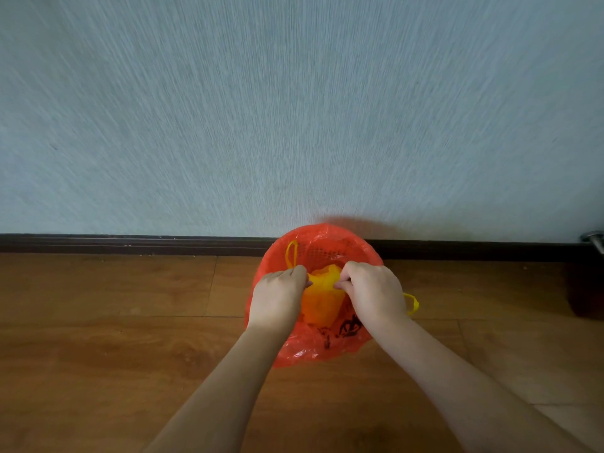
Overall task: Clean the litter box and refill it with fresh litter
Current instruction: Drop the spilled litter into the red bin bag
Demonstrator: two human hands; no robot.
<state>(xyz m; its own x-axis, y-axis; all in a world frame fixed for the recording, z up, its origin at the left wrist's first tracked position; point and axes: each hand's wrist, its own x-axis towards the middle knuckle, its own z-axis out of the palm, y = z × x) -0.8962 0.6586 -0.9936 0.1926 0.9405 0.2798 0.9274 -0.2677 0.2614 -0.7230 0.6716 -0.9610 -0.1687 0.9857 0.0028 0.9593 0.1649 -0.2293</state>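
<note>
A round waste bin lined with a red plastic bag (304, 349) stands on the wooden floor against the wall. Inside it sits a yellow plastic bag (322, 297). My left hand (277, 297) pinches the yellow bag's top at its left side, and my right hand (372, 289) pinches it at the right. One yellow handle loop (291, 253) sticks up at the bin's back left; another loop (412, 304) pokes out to the right of my right wrist. No litter box is in view.
A dark skirting board (130, 243) runs along the foot of the pale blue-grey wall. A dark object (585, 289) and a metal part (593, 238) sit at the far right edge. Wooden floor spreads left of the bin and in front of it.
</note>
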